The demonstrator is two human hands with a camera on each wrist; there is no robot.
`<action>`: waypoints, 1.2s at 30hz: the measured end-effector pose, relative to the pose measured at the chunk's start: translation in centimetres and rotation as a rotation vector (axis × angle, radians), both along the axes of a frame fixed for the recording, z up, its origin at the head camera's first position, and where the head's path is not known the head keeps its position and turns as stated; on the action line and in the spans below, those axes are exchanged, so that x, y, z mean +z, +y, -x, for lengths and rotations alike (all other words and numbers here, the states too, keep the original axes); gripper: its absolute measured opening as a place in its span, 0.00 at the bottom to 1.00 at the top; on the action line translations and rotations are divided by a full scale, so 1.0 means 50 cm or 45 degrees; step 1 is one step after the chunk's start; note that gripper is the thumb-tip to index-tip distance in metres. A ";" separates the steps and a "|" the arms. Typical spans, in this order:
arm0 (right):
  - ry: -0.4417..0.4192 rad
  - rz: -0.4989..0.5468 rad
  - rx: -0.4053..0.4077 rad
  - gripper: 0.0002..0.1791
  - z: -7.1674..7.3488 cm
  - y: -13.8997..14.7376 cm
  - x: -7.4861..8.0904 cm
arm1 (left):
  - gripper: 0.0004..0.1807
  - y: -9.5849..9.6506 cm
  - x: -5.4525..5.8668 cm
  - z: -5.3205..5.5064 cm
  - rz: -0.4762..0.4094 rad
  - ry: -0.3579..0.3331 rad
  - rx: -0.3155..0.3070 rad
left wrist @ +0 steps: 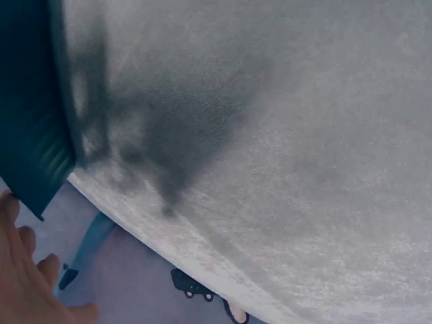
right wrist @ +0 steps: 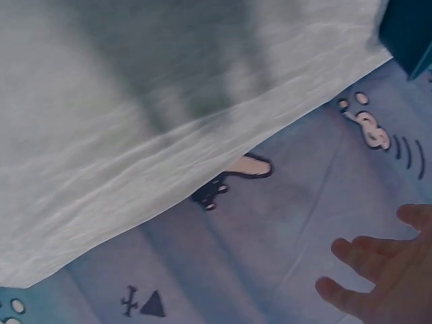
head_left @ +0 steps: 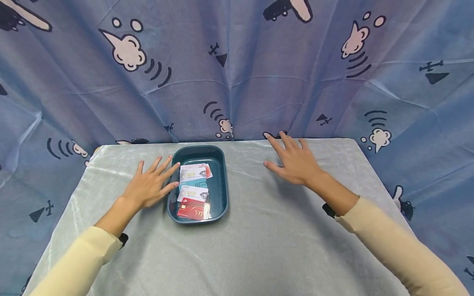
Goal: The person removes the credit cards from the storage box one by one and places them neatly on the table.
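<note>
A dark teal plastic tray (head_left: 218,197) with rounded corners sits left of centre on the table. Inside it several cards overlap in a column; a red VIP card (head_left: 194,209) lies nearest me, with a white VIP card (head_left: 192,193) and a teal card (head_left: 198,183) beyond. My left hand (head_left: 149,185) is spread beside the tray, its thumb and index fingertip overlapping the left rim in the head view. To the right of the tray, my right hand (head_left: 294,162) hovers over the cloth with fingers apart, holding nothing. The left wrist view shows the tray's outer wall (left wrist: 34,121) by the left fingers.
A pale grey velvet cloth (head_left: 266,246) covers the table. Behind its far edge hangs a blue-purple curtain (head_left: 244,57) with cartoon prints, which also runs along both sides. Each wrist carries a black band, the right one (head_left: 328,210) close to the sleeve.
</note>
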State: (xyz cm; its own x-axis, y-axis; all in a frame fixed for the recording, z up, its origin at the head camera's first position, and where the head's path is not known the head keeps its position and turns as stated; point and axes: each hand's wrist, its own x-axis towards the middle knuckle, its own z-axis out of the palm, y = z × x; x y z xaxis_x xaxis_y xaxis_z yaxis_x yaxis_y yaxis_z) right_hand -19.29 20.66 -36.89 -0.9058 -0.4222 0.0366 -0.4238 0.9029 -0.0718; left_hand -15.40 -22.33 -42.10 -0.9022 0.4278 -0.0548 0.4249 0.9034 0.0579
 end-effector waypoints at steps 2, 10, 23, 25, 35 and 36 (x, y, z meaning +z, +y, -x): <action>-0.018 0.043 0.015 0.46 -0.002 -0.013 0.005 | 0.36 0.000 -0.002 0.000 -0.010 -0.022 -0.003; -0.227 0.398 0.044 0.44 -0.006 -0.072 0.034 | 0.35 -0.002 -0.006 0.002 -0.077 -0.119 0.007; -0.831 1.035 -0.056 0.34 -0.004 -0.167 0.032 | 0.33 -0.007 -0.014 -0.001 -0.161 -0.161 0.020; -0.864 1.065 -0.051 0.33 -0.006 -0.179 0.026 | 0.33 -0.008 -0.013 -0.001 -0.167 -0.156 0.018; -1.043 1.103 -0.076 0.34 -0.017 -0.231 -0.001 | 0.33 -0.006 -0.012 0.002 -0.137 -0.169 0.007; -1.052 1.090 -0.076 0.34 -0.018 -0.237 -0.002 | 0.33 -0.007 -0.011 0.002 -0.137 -0.171 0.007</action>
State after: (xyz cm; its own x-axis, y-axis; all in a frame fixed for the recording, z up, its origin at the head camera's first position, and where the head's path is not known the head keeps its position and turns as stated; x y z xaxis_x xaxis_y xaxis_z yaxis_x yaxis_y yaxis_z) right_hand -18.39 8.84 -37.00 -0.8050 -0.5009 -0.3178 0.0751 0.4454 -0.8922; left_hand -15.49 -22.66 -42.67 -0.8922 0.4327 -0.1291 0.4018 0.8913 0.2100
